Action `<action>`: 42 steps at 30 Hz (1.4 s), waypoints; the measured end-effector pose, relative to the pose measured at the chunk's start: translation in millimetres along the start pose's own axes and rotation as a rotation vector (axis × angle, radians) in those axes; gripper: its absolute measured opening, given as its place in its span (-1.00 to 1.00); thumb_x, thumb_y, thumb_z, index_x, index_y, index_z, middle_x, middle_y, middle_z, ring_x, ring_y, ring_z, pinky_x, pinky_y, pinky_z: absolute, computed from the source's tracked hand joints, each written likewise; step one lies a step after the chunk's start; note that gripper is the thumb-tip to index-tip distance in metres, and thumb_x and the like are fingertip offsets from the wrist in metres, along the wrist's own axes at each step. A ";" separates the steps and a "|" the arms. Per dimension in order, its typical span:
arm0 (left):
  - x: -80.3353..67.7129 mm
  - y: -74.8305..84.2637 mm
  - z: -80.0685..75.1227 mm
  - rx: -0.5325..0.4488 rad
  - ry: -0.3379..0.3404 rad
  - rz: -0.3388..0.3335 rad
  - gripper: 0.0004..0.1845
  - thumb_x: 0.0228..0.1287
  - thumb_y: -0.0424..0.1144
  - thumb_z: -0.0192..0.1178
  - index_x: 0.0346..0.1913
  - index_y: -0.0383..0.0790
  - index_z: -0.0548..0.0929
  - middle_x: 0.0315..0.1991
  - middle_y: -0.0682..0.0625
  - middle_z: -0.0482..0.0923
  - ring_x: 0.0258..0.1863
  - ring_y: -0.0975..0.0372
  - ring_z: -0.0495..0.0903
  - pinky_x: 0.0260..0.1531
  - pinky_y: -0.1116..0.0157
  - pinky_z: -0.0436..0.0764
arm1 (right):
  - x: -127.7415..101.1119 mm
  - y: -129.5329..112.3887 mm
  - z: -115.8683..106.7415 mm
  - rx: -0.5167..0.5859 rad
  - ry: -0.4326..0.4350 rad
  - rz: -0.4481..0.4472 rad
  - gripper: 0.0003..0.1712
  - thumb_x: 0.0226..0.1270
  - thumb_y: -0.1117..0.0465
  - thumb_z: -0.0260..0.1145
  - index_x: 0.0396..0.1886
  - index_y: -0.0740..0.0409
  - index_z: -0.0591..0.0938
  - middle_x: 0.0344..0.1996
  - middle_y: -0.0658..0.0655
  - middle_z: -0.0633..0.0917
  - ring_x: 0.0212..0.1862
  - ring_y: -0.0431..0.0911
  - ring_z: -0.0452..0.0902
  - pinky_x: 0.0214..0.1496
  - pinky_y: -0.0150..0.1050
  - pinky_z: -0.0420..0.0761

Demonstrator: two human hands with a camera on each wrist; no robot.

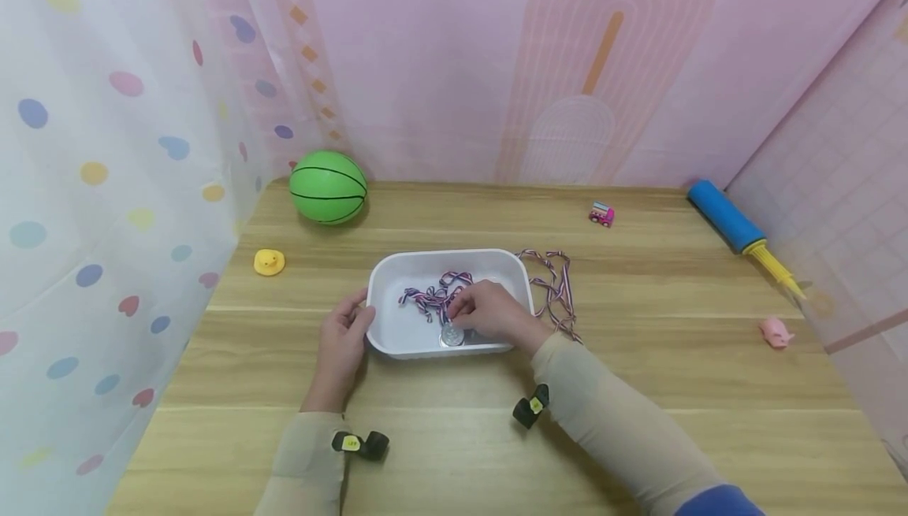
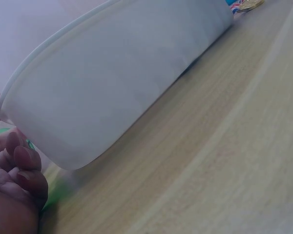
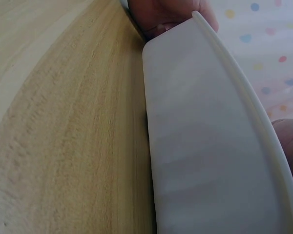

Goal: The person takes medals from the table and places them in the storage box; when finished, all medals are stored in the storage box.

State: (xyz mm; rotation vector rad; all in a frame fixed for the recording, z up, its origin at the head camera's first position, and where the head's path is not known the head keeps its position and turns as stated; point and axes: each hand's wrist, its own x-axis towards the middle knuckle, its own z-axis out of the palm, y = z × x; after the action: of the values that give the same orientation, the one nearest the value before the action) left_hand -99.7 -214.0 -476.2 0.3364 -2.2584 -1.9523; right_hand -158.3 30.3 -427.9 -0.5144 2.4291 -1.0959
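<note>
A white plastic basin (image 1: 397, 339) stands on the table in front of me. My left hand (image 1: 344, 335) holds its left end, thumb at the rim; the left wrist view shows the fingers (image 2: 27, 168) curled under that rim. Inside the basin lies a silver medal (image 1: 452, 335) on a bunched red, white and blue ribbon (image 1: 426, 299). Reaching over the near right side, my right hand (image 1: 489, 311) pinches at the medal's top edge, where the ribbon meets it. In the right wrist view the basin wall (image 3: 205, 122) hides most of that hand.
Right of the basin another striped ribbon (image 1: 563, 295) is spread on the table, and a gold medal (image 2: 250, 5) shows there. Around lie a green ball (image 1: 328, 187), a yellow duck (image 1: 269, 262), a small toy truck (image 1: 601, 214), a blue and yellow pump (image 1: 731, 217) and a pink pig (image 1: 776, 332).
</note>
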 end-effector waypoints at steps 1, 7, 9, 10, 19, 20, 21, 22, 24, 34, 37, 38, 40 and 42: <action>0.1 0.0 0.0 -0.005 0.001 -0.002 -0.62 0.41 -0.20 0.08 0.23 -0.18 0.53 -0.32 -0.22 0.48 -0.40 0.19 0.45 -0.44 0.43 0.52 | 0.2 0.0 0.0 -0.008 -0.004 -0.003 -0.90 0.15 0.33 0.40 -0.35 0.05 0.74 -0.44 -0.08 0.70 -0.36 -0.19 0.56 -0.24 -0.30 0.52; 0.5 -0.4 0.5 -0.018 0.001 0.008 -0.62 0.41 -0.22 0.07 0.24 -0.22 0.52 -0.30 -0.25 0.49 -0.39 0.21 0.47 -0.40 0.43 0.55 | 1.6 1.8 0.9 -0.041 -0.013 -0.015 -0.91 0.13 0.32 0.42 -0.37 0.05 0.74 -0.50 -0.10 0.68 -0.39 -0.23 0.55 -0.26 -0.33 0.51; 0.6 -0.4 0.5 -0.015 -0.001 0.007 -0.62 0.42 -0.22 0.07 0.24 -0.22 0.52 -0.29 -0.26 0.50 -0.39 0.21 0.47 -0.39 0.43 0.55 | 1.2 1.6 0.8 -0.039 -0.010 -0.010 -0.91 0.13 0.32 0.42 -0.37 0.04 0.74 -0.51 -0.10 0.68 -0.39 -0.22 0.55 -0.25 -0.32 0.51; 0.5 -0.3 0.5 -0.016 -0.002 0.007 -0.62 0.42 -0.22 0.07 0.24 -0.22 0.52 -0.29 -0.26 0.50 -0.38 0.21 0.48 -0.38 0.43 0.56 | 0.8 1.2 0.7 -0.032 -0.009 -0.008 -0.91 0.12 0.32 0.42 -0.38 0.05 0.74 -0.51 -0.10 0.68 -0.39 -0.22 0.55 -0.25 -0.32 0.52; -1.2 2.1 0.2 -0.010 0.005 0.002 -0.62 0.42 -0.23 0.07 0.23 -0.22 0.52 -0.32 -0.22 0.46 -0.39 0.20 0.43 -0.43 0.44 0.51 | -1.6 -0.9 1.1 -0.043 0.008 -0.007 -0.92 0.10 0.34 0.44 -0.39 0.09 0.73 -0.51 -0.08 0.68 -0.39 -0.23 0.56 -0.24 -0.33 0.53; -1.1 2.1 0.1 -0.007 0.005 0.001 -0.62 0.42 -0.22 0.07 0.23 -0.21 0.52 -0.33 -0.22 0.46 -0.39 0.20 0.43 -0.43 0.44 0.51 | -1.6 -0.8 1.2 -0.052 0.013 -0.006 -0.91 0.10 0.34 0.44 -0.40 0.09 0.73 -0.51 -0.08 0.68 -0.39 -0.23 0.55 -0.23 -0.33 0.52; -0.9 1.9 0.1 -0.004 0.006 0.000 -0.62 0.42 -0.22 0.07 0.24 -0.21 0.52 -0.33 -0.21 0.46 -0.39 0.20 0.43 -0.44 0.44 0.51 | -1.6 -0.7 1.2 -0.059 0.016 -0.005 -0.91 0.10 0.34 0.44 -0.40 0.09 0.73 -0.51 -0.08 0.67 -0.39 -0.22 0.55 -0.24 -0.32 0.52; -0.6 1.7 0.1 -0.001 0.007 -0.001 -0.62 0.42 -0.21 0.08 0.24 -0.20 0.52 -0.33 -0.20 0.46 -0.40 0.20 0.43 -0.44 0.44 0.51 | -1.6 -0.4 1.3 -0.067 0.021 -0.005 -0.91 0.09 0.35 0.43 -0.40 0.08 0.73 -0.52 -0.08 0.67 -0.39 -0.21 0.54 -0.24 -0.32 0.52; 0.0 1.1 0.3 0.000 0.007 0.000 -0.61 0.41 -0.21 0.08 0.24 -0.20 0.52 -0.34 -0.19 0.46 -0.40 0.20 0.43 -0.44 0.44 0.51 | -1.1 0.5 1.5 -0.096 0.037 -0.008 -0.88 0.08 0.36 0.42 -0.41 0.06 0.73 -0.51 -0.09 0.66 -0.37 -0.21 0.53 -0.23 -0.32 0.52; -1.9 -0.6 -3.2 0.012 0.008 -0.006 -0.61 0.41 -0.21 0.08 0.25 -0.18 0.52 -0.32 -0.22 0.47 -0.39 0.19 0.44 -0.44 0.44 0.51 | -3.5 0.9 -7.6 -0.138 0.124 -0.064 -0.84 0.11 0.37 0.34 -0.42 0.00 0.72 -0.44 -0.07 0.68 -0.35 -0.24 0.54 -0.19 -0.33 0.54; -1.8 -1.0 -4.1 0.011 0.009 -0.016 -0.61 0.41 -0.20 0.08 0.25 -0.17 0.52 -0.31 -0.21 0.47 -0.39 0.18 0.44 -0.43 0.44 0.52 | -13.4 -0.5 -22.2 -0.107 0.177 -0.073 -0.91 0.16 0.32 0.36 -0.34 0.07 0.72 -0.43 -0.07 0.67 -0.32 -0.21 0.55 -0.20 -0.32 0.56; -1.3 -1.3 -4.2 0.009 0.007 -0.018 -0.61 0.41 -0.19 0.09 0.25 -0.17 0.52 -0.31 -0.21 0.47 -0.39 0.19 0.43 -0.44 0.44 0.51 | -18.8 0.1 -28.2 -0.094 0.200 -0.070 -0.91 0.17 0.30 0.38 -0.31 0.09 0.72 -0.42 -0.07 0.67 -0.31 -0.20 0.56 -0.21 -0.32 0.57; 0.1 -1.7 -4.1 0.002 -0.002 -0.022 -0.60 0.41 -0.18 0.09 0.25 -0.16 0.51 -0.32 -0.21 0.46 -0.40 0.19 0.43 -0.45 0.43 0.51 | -32.8 3.8 -41.6 -0.058 0.249 -0.067 -0.87 0.17 0.26 0.40 -0.26 0.14 0.71 -0.39 -0.04 0.67 -0.30 -0.17 0.57 -0.22 -0.29 0.58; 1.5 -1.6 -3.9 -0.003 -0.010 -0.019 -0.60 0.41 -0.17 0.09 0.25 -0.16 0.51 -0.32 -0.20 0.46 -0.40 0.19 0.43 -0.45 0.43 0.51 | -48.8 11.5 -54.5 -0.008 0.301 -0.055 -0.83 0.16 0.27 0.40 -0.23 0.19 0.70 -0.38 0.01 0.68 -0.30 -0.13 0.57 -0.24 -0.27 0.59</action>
State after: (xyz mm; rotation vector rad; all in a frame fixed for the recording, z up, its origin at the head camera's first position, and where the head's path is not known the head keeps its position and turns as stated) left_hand -100.0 -218.3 -477.3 0.3498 -2.2662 -1.9704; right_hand -147.3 94.8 -393.1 -0.4488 2.6902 -1.2666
